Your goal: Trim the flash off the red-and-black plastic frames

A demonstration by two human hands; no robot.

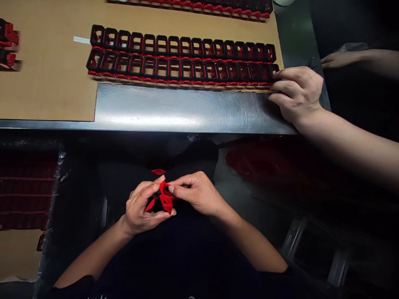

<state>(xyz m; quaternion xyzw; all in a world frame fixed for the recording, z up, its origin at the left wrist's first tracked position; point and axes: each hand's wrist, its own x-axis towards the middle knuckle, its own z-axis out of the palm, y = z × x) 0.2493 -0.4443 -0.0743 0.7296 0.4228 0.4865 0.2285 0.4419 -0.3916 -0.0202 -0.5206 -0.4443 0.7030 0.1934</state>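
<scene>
Over my lap, below the table edge, both my hands pinch a small red plastic part (165, 199). My left hand (141, 209) curls round it from the left, with thumb and fingers closed on it. My right hand (198, 193) grips its upper right side with its fingertips. A black piece seems to sit behind the red one, but I cannot make it out clearly.
Two long rows of black-and-red frame parts (181, 60) lie on cardboard (46, 83) on a metal table (187, 110). Another person's hand (297, 93) rests at the rows' right end. Stacked red parts (26, 187) sit at lower left and red parts in a bag (258, 160) at right.
</scene>
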